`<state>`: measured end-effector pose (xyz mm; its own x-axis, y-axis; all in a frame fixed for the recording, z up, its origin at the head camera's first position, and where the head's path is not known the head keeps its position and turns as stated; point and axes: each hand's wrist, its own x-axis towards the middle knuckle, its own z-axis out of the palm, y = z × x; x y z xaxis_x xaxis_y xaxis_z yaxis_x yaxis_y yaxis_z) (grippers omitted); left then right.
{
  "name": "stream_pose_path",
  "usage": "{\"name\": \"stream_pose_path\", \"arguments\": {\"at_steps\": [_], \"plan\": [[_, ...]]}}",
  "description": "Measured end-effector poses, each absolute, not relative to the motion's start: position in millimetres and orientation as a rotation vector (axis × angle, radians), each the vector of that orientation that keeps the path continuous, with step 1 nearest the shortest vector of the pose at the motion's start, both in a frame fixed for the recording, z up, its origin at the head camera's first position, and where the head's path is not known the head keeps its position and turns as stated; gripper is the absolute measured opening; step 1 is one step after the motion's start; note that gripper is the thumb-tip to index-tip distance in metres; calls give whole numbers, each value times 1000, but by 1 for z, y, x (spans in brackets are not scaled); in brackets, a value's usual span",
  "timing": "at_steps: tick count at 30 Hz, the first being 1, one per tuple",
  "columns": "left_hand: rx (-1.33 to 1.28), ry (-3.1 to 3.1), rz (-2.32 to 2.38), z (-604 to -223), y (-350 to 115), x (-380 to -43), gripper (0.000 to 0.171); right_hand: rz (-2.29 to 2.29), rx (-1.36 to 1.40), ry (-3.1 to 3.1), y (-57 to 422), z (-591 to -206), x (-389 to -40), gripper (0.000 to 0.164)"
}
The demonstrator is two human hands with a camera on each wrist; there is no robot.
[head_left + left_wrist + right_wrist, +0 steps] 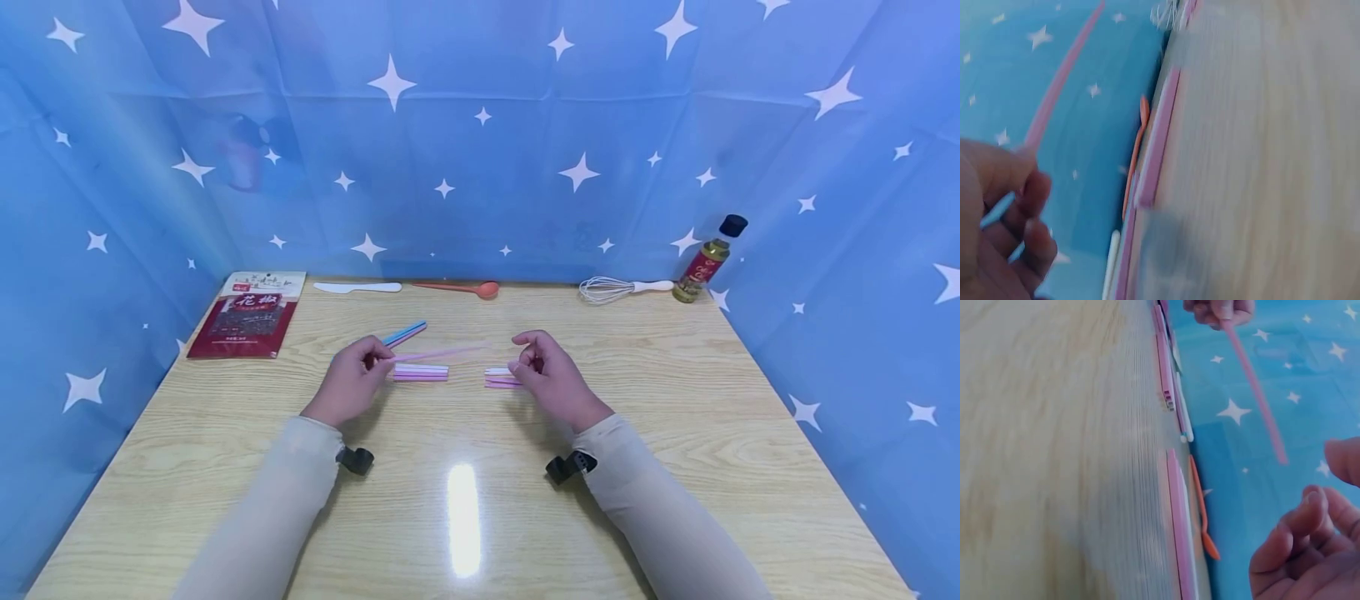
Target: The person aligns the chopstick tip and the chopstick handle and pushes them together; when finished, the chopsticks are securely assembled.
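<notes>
My left hand [351, 379] pinches a thin pink chopstick [442, 353] near one end, and the chopstick points right above the table. To the right, my right hand [553, 377] holds nothing; in the right wrist view its thumb stands apart from its bent fingers [1300, 531]. Close below the left hand lies a bundle of white, pink and purple chopsticks [422, 372]. A second bundle of chopsticks [498, 377] lies by the right hand, which partly hides it. Behind the left hand, a blue and a purple chopstick [406, 332] rest at a slant, partly hidden.
Along the table's back edge are a red spice packet [246, 317], a white knife [357, 287], an orange-red spoon [483, 290], a whisk [622, 288] and a bottle with a black cap [705, 265]. Starred blue cloth [465, 142] hangs behind the wooden table [390, 517].
</notes>
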<state>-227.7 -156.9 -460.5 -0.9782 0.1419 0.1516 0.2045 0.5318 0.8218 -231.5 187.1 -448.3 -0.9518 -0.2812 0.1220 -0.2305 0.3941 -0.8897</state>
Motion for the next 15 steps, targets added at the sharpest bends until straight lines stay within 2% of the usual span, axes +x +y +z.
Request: {"name": "stream_pose_path", "arguments": {"at_steps": [7, 15], "plan": [[35, -2789, -1241, -466, -177, -234, 10, -1671, -446, 2554, 188, -450, -234, 37], [126, -2951, -1052, -460, -186, -234, 13, -1683, -448, 2543, 189, -451, -235, 38]]}}
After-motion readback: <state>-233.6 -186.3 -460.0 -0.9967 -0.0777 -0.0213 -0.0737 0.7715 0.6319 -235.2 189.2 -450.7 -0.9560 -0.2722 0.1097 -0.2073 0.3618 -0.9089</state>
